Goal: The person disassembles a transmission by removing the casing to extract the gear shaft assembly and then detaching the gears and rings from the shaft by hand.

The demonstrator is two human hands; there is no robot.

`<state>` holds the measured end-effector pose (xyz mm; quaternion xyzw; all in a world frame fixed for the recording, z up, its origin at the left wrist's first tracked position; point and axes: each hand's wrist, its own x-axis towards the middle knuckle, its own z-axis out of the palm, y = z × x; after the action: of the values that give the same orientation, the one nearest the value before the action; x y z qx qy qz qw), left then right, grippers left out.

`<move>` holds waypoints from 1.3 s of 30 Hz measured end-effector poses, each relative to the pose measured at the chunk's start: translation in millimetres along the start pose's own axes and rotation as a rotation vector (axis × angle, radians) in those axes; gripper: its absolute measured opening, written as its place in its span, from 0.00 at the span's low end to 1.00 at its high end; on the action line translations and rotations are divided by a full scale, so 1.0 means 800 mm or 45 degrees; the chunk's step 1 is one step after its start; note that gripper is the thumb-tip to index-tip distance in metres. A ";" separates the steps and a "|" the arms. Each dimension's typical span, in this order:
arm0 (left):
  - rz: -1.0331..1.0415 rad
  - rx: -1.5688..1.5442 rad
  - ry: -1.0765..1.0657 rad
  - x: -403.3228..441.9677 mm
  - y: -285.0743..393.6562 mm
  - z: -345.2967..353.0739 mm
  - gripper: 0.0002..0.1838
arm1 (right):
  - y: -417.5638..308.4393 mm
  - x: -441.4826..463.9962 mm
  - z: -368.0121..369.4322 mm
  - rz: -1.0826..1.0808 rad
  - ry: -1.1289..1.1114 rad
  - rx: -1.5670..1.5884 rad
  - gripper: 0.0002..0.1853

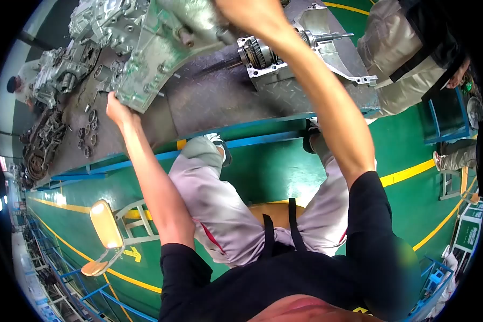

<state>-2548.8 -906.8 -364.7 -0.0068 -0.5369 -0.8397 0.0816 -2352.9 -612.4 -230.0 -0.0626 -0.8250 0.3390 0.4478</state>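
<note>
A large metal gearbox housing (pixel 161 53) with green stains stands tilted over the workbench, its upper end cut off by the top of the view. My left hand (pixel 121 111) is closed around its lower left corner, with the thumb up at the edge. At its upper right end is my right hand (pixel 255 16), gripping the housing; this hand is blurred and its fingers are mostly hidden. Right of the housing, a gear shaft (pixel 257 53) with several gears lies in an open casing half (pixel 333 59), partly behind my right forearm.
Gearbox parts (pixel 53 80) and several bearing rings (pixel 88 131) lie on the left of the metal workbench (pixel 220 107). Another person (pixel 402 53) stands at its right end. A chair (pixel 107 231) is on the green floor, lower left. Farther right is a blue frame (pixel 440 118).
</note>
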 end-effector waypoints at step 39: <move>-0.199 0.552 0.094 0.040 -0.045 -0.124 0.19 | 0.007 0.114 0.148 0.346 -1.000 -0.076 0.20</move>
<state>-2577.8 -985.7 -436.4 0.0831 -0.7002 -0.7082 0.0356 -2500.8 -630.5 -213.7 -0.0498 -0.9267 0.3692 0.0482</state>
